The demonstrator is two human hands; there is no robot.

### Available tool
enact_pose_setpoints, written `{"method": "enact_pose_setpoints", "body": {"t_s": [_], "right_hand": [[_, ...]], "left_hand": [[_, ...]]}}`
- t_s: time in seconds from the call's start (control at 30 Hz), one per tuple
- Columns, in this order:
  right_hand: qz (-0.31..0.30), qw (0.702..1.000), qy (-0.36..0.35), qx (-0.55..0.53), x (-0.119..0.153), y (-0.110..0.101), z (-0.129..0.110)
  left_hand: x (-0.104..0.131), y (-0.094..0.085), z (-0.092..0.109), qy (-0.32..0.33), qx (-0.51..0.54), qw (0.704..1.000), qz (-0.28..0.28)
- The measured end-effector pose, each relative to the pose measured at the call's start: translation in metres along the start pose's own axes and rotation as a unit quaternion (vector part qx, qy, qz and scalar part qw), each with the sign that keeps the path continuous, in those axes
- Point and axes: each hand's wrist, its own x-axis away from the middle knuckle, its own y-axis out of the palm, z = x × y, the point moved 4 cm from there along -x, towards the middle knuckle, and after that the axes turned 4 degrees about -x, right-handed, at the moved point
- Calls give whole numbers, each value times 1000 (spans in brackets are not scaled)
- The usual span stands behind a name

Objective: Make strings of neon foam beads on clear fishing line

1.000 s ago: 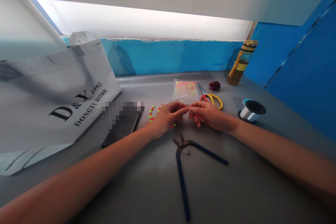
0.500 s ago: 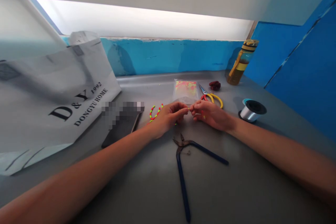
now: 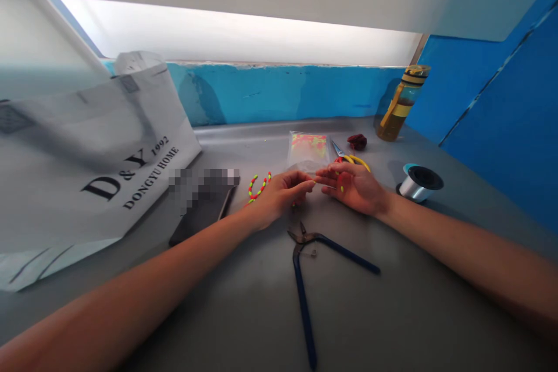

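My left hand (image 3: 288, 189) is closed in a pinch at the end of a beaded string, with a tiny yellow bead (image 3: 314, 183) showing at its fingertips. The rest of the string (image 3: 261, 188), strung with red and yellow-green beads, loops out on the table to the left, partly hidden behind that hand. Palm up and fingers stretched out, my right hand (image 3: 355, 189) lies just beside it, with a few loose beads (image 3: 342, 189) on the palm. Nearer to me, dark blue-handled pliers (image 3: 307, 239) lie spread on the table.
Behind my hands lie a clear bag of beads (image 3: 309, 148), yellow-handled scissors (image 3: 349, 158) and a dark red bundle (image 3: 356, 142). A wire spool (image 3: 419, 183) and a bottle (image 3: 401, 104) stand right. Left are a dark flat object (image 3: 203, 215) and a large white bag (image 3: 108, 157).
My right hand has drawn slightly away from my left fingertips and its fingers have unfolded, baring the beads in the palm. The left hand keeps its pinch almost in place.
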Motion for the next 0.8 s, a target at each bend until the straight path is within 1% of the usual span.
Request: {"method": "enact_pose_setpoints", "body": {"t_s": [0.33, 0.6, 0.8], "right_hand": [[-15, 1000, 7, 22, -1, -2, 1], [-31, 998, 22, 42, -1, 0, 1], [-70, 995, 21, 75, 1, 4, 3]], "left_hand": [[0, 2, 0, 7, 27, 1000, 3], [-2, 0, 0, 17, 15, 1000, 18], [-1, 0, 0, 5, 29, 999, 37]]}}
